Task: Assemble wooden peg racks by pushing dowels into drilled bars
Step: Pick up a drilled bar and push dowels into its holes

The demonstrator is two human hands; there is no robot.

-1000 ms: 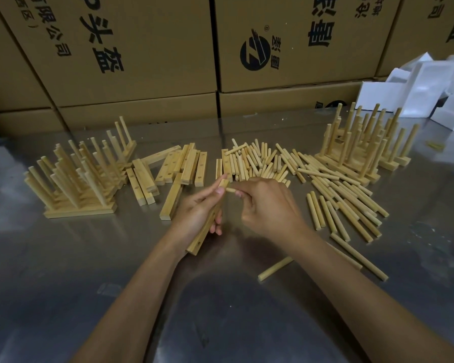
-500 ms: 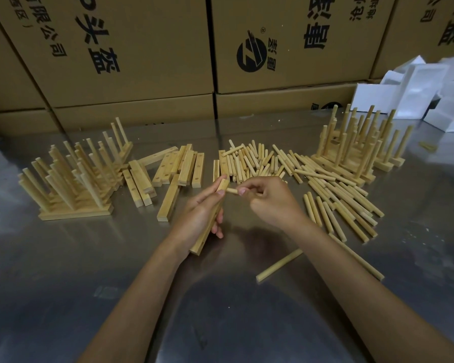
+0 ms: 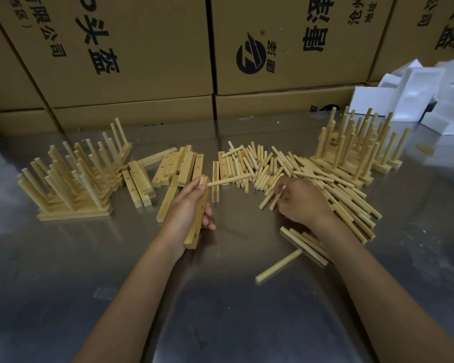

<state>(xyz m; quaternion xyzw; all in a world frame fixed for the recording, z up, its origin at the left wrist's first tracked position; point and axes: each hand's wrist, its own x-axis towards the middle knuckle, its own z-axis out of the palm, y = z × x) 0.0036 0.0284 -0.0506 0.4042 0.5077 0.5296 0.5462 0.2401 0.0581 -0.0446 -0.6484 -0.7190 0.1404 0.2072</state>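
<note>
Your right hand has left the bar and gone out to the loose dowels in the middle of the worktop, while one dowel now juts sideways from the top end of the drilled bar. Your left hand is wrapped round that bar, thumb pressed at its upper end, holding it tilted just above the steel. Your right hand's fingers are curled over a short dowel at the near edge of the pile; it looks pinched, though the grip itself is partly hidden. Finished racks stand toward the left edge, more racks toward the far right, and spare bars lie between the left racks and the dowels. Cartons along the far edge carry black Chinese print, sideways and hard to read, plus a round logo with an ® mark. White foam blocks sit at the far right corner.
</note>
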